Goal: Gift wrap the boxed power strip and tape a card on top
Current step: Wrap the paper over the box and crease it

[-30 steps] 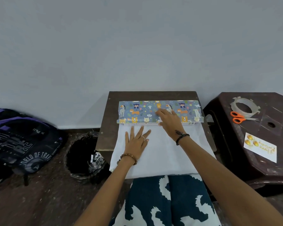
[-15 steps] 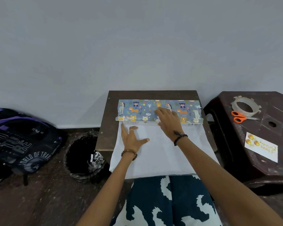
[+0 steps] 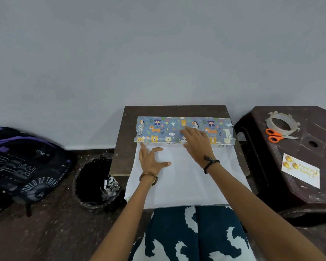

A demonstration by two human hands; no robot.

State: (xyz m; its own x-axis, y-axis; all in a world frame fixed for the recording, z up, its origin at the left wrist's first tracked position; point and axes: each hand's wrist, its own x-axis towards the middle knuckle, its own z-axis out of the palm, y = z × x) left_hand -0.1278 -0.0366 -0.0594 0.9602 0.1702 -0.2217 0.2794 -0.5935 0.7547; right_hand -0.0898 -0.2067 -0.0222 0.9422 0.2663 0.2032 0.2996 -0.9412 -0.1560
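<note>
We press our flat right hand (image 3: 197, 142) on the box's (image 3: 184, 143) animal paper (image 3: 158, 129); our flat left hand (image 3: 151, 159) smooths beside it.

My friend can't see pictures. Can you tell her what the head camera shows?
A person's right hand presses animal-print wrapping paper over a box on a small table, while the left hand rests on the paper's white side. Tape, scissors and a card wait on a stool at right.

A plain home room: backpack (image 3: 24, 164) and lined bin (image 3: 97, 182) on the floor by a small wooden table (image 3: 124, 147).
</note>
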